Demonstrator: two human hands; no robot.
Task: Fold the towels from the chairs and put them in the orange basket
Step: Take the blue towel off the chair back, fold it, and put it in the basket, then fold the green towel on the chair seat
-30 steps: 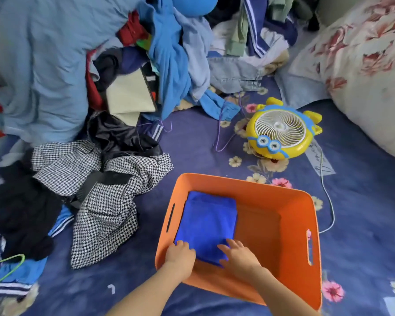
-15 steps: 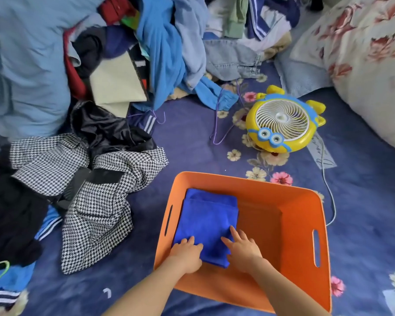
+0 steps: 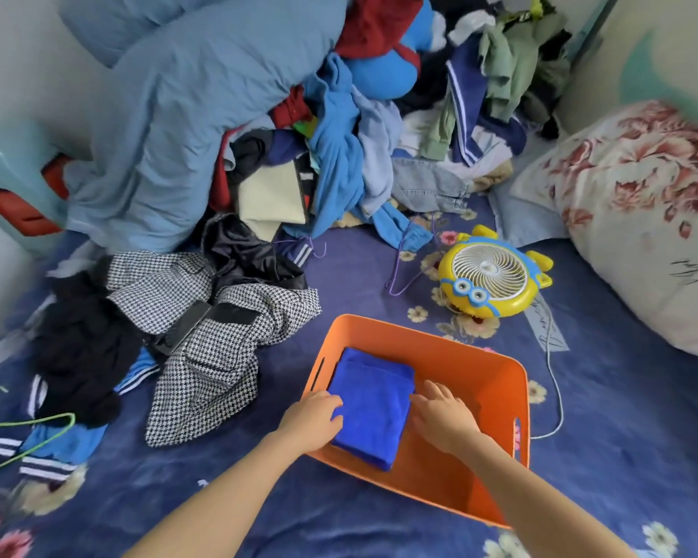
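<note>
An orange basket [image 3: 472, 366] sits on the blue flowered bedsheet in front of me. A folded blue towel [image 3: 373, 400] lies flat in its left half. My left hand [image 3: 313, 420] rests on the towel's left edge with its fingers loosely bent over the cloth. To the right of the towel, my right hand [image 3: 444, 416] is inside the basket with fingers spread and nearly straight, fingertips touching the towel's right edge.
A houndstooth garment [image 3: 218, 348] and black clothes lie left of the basket. A big heap of clothes and a blue duvet [image 3: 186, 114] fill the back. A yellow fan [image 3: 490, 273] with a cord stands behind the basket. A flowered pillow [image 3: 641, 219] lies at right.
The view has tilted up and back, showing more of the clothes heap. Both hands stay at the towel's sides; my right hand has shifted slightly right, off the towel's top.
</note>
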